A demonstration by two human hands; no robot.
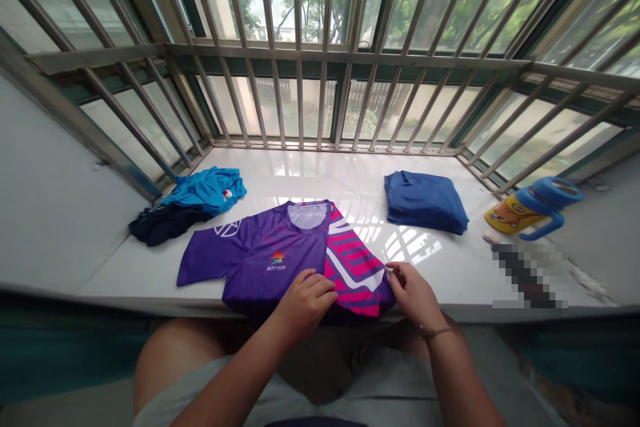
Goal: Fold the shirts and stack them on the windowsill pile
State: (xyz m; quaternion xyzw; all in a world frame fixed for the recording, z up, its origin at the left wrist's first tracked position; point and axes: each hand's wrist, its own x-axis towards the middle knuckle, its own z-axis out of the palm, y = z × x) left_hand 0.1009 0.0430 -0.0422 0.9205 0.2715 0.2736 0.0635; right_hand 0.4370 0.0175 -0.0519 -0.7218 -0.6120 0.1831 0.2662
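Note:
A purple T-shirt (260,247) with a pink-and-white striped sleeve lies front up on the white ledge, its lower part hanging over the front edge. Its collar points toward the window. My left hand (307,293) rests on the lower chest with fingers curled together on the fabric beside the striped part. At the outer edge of the striped sleeve, my right hand (413,287) pinches the cloth between thumb and fingers. The sleeve on the left lies spread out flat, with a white round emblem near its shoulder.
Crumpled blue and dark clothes (205,190) lie at the left on the ledge (320,173). A folded blue garment (425,200) sits at the back right, near a yellow-and-blue bottle (530,203). Metal bars (325,100) line the window. A blurred patch covers something at the right.

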